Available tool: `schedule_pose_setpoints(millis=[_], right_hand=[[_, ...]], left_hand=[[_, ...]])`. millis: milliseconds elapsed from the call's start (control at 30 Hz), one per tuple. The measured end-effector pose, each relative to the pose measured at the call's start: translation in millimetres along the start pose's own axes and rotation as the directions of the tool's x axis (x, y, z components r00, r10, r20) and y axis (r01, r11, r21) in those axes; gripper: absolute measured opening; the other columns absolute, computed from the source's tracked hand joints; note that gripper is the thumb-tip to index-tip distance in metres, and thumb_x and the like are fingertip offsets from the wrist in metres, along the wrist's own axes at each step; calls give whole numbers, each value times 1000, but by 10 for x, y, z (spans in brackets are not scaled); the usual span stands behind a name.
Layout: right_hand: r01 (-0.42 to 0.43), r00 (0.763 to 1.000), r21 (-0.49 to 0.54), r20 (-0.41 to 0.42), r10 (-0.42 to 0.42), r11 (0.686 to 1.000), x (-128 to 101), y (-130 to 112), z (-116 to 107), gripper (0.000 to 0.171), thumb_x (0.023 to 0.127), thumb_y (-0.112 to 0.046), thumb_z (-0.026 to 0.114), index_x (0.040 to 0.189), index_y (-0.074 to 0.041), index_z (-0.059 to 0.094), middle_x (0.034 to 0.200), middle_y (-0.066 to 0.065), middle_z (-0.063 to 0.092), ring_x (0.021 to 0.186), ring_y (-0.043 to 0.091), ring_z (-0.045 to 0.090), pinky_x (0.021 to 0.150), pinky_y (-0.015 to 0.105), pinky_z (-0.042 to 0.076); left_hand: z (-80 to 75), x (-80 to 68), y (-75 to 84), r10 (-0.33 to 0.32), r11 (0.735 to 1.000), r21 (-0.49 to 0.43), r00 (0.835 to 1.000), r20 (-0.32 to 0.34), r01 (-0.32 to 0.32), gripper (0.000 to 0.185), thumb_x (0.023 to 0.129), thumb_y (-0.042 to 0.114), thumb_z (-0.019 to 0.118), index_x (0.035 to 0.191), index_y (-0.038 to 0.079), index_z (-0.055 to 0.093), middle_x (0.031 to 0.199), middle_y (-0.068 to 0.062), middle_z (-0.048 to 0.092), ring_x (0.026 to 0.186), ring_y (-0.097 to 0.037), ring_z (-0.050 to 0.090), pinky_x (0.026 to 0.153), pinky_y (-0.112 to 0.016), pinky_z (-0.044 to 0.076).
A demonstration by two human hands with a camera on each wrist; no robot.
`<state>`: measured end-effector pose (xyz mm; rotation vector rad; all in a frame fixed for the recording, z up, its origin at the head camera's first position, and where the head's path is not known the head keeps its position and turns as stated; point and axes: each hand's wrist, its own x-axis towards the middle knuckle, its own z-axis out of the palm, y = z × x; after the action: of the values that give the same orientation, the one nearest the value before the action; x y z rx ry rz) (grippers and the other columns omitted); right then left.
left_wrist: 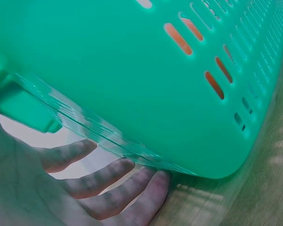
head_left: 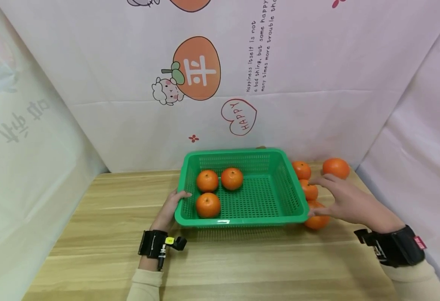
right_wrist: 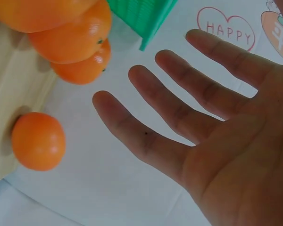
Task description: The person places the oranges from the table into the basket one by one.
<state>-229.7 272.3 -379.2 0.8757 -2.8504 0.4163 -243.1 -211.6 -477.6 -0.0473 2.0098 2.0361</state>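
A green plastic basket [head_left: 239,221] with slotted walls stands at the table's far side. Three oranges sit inside it: one front left [head_left: 208,205], one behind it [head_left: 207,181] and one beside that [head_left: 232,178]. My left hand [head_left: 171,207] grips the basket's left side, thumb over the rim; in the left wrist view its fingers [left_wrist: 106,176] lie along the outer wall. My right hand [head_left: 349,203] hovers with spread fingers over the oranges right of the basket, holding nothing. Near it are a front orange [head_left: 319,221], a middle one [head_left: 310,191] and a rear one [head_left: 301,170].
Another orange [head_left: 336,167] lies apart at the table's far right corner. The wooden table [head_left: 227,267] ends against a printed white cloth backdrop [head_left: 310,125]. White cloth also hangs along the left and right sides.
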Motion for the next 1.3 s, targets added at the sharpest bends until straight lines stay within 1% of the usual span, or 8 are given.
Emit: schedule_pose_setpoints(millis=[67, 133, 267, 533, 733, 933, 1100, 1300], right_hand=[[-35, 999, 21, 38, 34, 999, -30, 17, 23, 79, 71, -50, 94, 132, -7, 67, 123, 12, 67, 105, 25, 65, 83, 43, 60], [-54, 997, 44, 63, 51, 998, -55, 25, 56, 81, 71, -53, 93, 132, -6, 67, 127, 16, 67, 112, 35, 66, 89, 52, 59], [-61, 996, 68, 69, 56, 996, -103, 39, 157, 85, 69, -62, 91, 129, -6, 69, 129, 15, 69, 118, 41, 66, 94, 59, 57], [-49, 994, 63, 102, 42, 997, -127, 67, 339, 80, 70, -54, 94, 132, -10, 69, 124, 10, 70, 111, 29, 66, 92, 53, 58], [-47, 995, 56, 87, 43, 997, -133, 67, 410, 81, 68, -53, 95, 130, -7, 70, 120, 11, 69, 108, 30, 66, 91, 55, 58], [-71, 994, 72, 86, 65, 995, -149, 89, 479, 79, 68, -51, 96, 127, -4, 70, 122, 14, 68, 110, 33, 67, 93, 57, 58], [-97, 990, 80, 110, 88, 992, -148, 81, 517, 76, 70, -48, 96, 127, -6, 70, 123, 16, 65, 109, 33, 65, 90, 53, 58], [-114, 986, 88, 134, 102, 990, -146, 56, 558, 66, 72, -39, 96, 125, -12, 68, 123, 17, 62, 106, 31, 63, 87, 49, 56]], left_hand=[[-5, 2, 4, -2, 1000, 8, 1000, 5, 2, 71, 102, 26, 47, 168, 16, 23, 166, -16, 42, 139, -26, 53, 109, -36, 52], [-7, 4, 10, -8, 1000, 14, 1000, 8, 8, 71, 103, 26, 47, 168, 17, 22, 168, -14, 40, 144, -28, 50, 112, -38, 50], [-12, -1, 16, -11, 1000, 26, 1000, 12, 11, 70, 103, 27, 47, 169, 18, 22, 170, -12, 37, 147, -29, 47, 114, -39, 49], [-5, -1, 10, -8, 1000, 10, 1000, -5, 8, 71, 102, 26, 48, 168, 16, 24, 167, -15, 41, 144, -29, 50, 112, -39, 51], [0, -6, 10, -5, 1000, 10, 1000, -5, 6, 70, 103, 27, 49, 167, 15, 26, 164, -17, 45, 137, -27, 55, 108, -38, 54], [-2, 10, -3, 6, 1000, 17, 1000, 15, -6, 70, 104, 29, 49, 168, 16, 23, 166, -15, 41, 144, -30, 50, 114, -41, 50], [-8, 16, -11, 6, 1000, 14, 1000, 14, -7, 70, 104, 30, 49, 168, 17, 24, 166, -15, 42, 145, -30, 50, 115, -42, 50], [-9, 19, -16, 6, 1000, 7, 1000, 11, -6, 68, 105, 31, 49, 167, 17, 26, 165, -15, 44, 140, -25, 54, 112, -39, 52]])
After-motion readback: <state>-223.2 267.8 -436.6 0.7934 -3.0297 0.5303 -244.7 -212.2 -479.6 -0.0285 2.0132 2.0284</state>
